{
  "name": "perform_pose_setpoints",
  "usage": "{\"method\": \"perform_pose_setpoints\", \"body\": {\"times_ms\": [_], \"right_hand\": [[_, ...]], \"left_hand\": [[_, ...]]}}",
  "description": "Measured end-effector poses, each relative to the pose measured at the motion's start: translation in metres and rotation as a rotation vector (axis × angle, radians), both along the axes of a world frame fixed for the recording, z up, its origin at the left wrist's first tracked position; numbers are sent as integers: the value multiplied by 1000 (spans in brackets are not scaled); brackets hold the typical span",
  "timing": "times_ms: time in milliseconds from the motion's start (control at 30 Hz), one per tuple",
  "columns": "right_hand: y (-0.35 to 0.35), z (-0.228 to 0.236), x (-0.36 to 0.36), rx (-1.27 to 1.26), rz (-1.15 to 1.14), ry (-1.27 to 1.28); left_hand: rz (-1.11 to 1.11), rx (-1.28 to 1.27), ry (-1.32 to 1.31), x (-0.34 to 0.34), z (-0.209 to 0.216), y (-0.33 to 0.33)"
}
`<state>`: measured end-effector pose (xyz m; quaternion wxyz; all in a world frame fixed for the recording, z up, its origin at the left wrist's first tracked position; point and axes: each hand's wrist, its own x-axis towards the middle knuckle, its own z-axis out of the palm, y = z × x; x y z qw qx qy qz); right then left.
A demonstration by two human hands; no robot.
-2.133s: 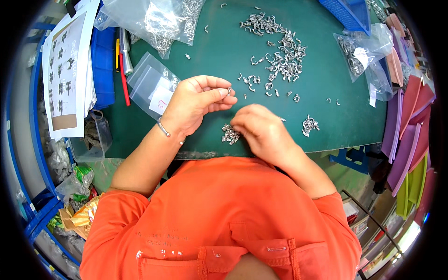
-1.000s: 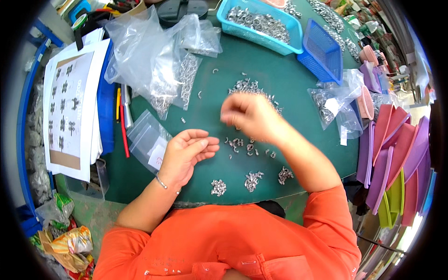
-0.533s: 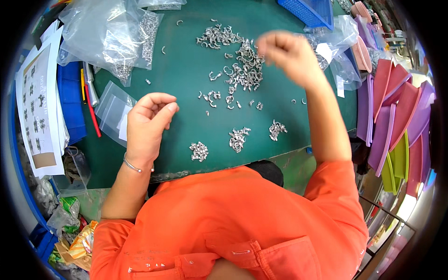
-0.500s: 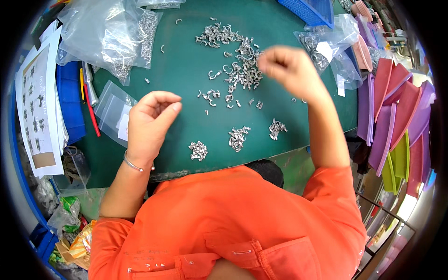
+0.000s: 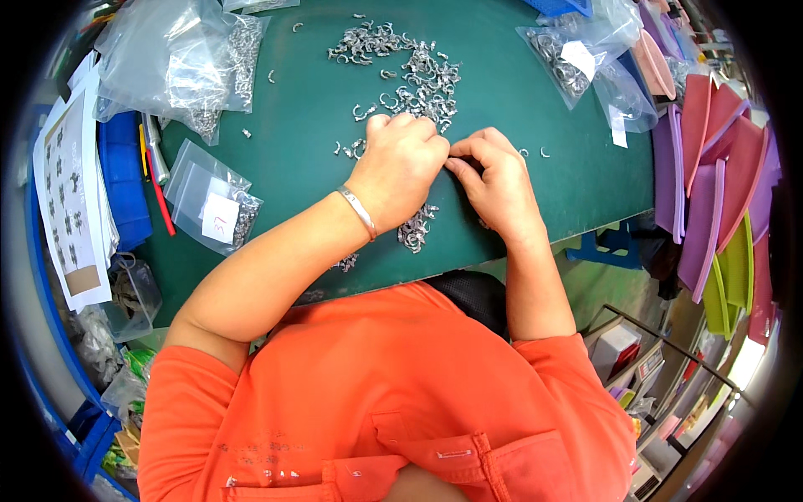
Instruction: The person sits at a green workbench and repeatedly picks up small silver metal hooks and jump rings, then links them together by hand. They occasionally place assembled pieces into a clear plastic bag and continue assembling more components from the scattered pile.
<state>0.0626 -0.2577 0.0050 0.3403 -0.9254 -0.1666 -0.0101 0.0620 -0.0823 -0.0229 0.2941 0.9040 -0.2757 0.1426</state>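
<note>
My left hand, a metal bracelet on its wrist, is closed over the table just in front of the spread of small curved silvery metal pieces. Its fingertips meet those of my right hand, whose thumb and forefinger are pinched together. Whatever is between the fingers is too small or too hidden to make out. Below the hands lies a small heap of the same metal pieces. Another small heap shows partly from under my left forearm.
Transparent bags of metal parts lie at the far left, a smaller labelled bag nearer. Printed sheets, a blue bin and pens line the left edge. More bags and stacked coloured trays stand right.
My right hand has come back from the main pile toward me. My left hand has moved right and away from me, and the two now meet at the fingertips.
</note>
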Motion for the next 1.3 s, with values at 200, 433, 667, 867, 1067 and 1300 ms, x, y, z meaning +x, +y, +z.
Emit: {"method": "perform_pose_setpoints", "body": {"times_ms": [200,433,667,867,1067,1300], "right_hand": [[-18,3,6,385,-237,141],[1,10,-5,-63,-47,60],[24,20,-21,291,177,139],[76,4,-57,384,525,152],[57,7,-25,238,362,-47],[34,-6,-2,60,125,-165]], "left_hand": [[106,-504,412,-10,27,26],[176,-842,836,-25,36,50],[205,-734,934,-53,47,94],[3,-168,688,-82,52,103],[54,-278,705,-90,53,110],[-27,-258,258,-39,37,66]]}}
